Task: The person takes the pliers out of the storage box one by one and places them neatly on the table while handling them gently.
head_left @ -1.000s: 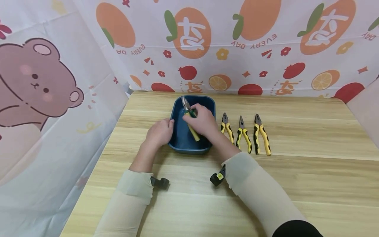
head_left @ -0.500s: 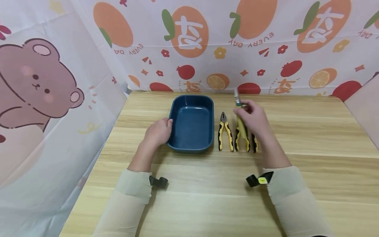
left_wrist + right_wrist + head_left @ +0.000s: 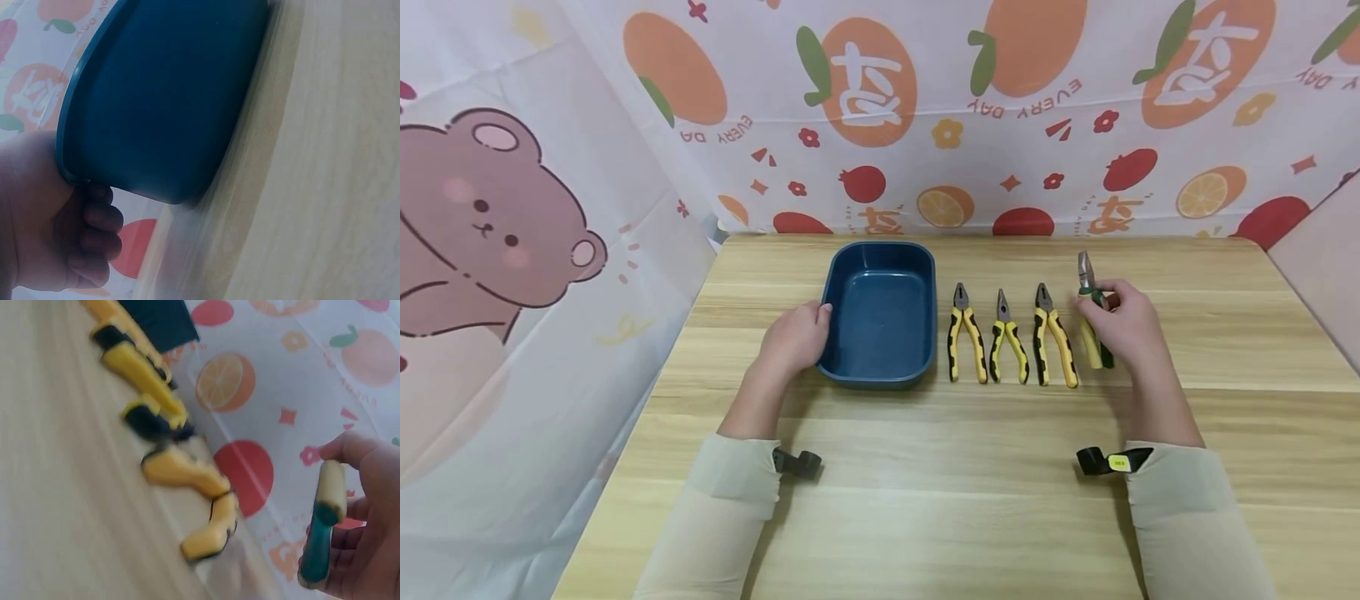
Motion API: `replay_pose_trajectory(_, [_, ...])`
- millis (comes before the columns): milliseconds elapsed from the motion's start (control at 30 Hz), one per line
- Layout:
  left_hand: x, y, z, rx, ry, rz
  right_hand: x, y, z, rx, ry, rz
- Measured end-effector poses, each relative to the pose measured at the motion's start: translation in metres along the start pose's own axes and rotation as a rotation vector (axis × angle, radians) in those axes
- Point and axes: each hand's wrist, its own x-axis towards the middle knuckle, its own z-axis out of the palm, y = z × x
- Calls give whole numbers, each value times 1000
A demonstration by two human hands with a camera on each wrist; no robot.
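My left hand (image 3: 797,337) pinches the left rim of a dark blue rectangular tray (image 3: 880,325); in the left wrist view its fingers (image 3: 103,219) curl below the rim by the tray's corner. My right hand (image 3: 1129,321) grips pliers with green and yellow handles (image 3: 1090,333), jaws pointing away, at the right end of a row of pliers. Seen from the right wrist, the handle ends of these pliers (image 3: 322,531) stick out from between thumb and fingers. Nearest to them lie the yellow-and-black pliers (image 3: 1054,337) on the table.
Left of those lie small long-nose pliers (image 3: 1007,337) and another yellow-and-black pair of pliers (image 3: 966,333), beside the tray. All rest on a wooden table (image 3: 925,500). A printed fruit-pattern cloth (image 3: 985,167) hangs behind the table, and a bear-print cloth (image 3: 490,225) hangs at left.
My right hand has lifted the green-and-yellow pliers out of the tray and carried them right, past the row of pliers. My left hand has stayed on the tray's rim.
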Motion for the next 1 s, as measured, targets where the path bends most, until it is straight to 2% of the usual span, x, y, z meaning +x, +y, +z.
replay_pose_trajectory(200, [-1, 0, 0, -4, 1, -4, 2, 12, 1, -134, -66, 27])
replay_pose_trajectory(367, [-1, 0, 0, -12, -8, -4, 5, 22, 3, -208, -87, 73])
replay_pose_trajectory(600, [-1, -2, 0, -15, -12, -5, 7, 31, 5, -276, -122, 93])
replay_pose_trajectory(1000, [1, -1, 0, -15, -16, 2, 9, 39, 12, -358, -118, 121])
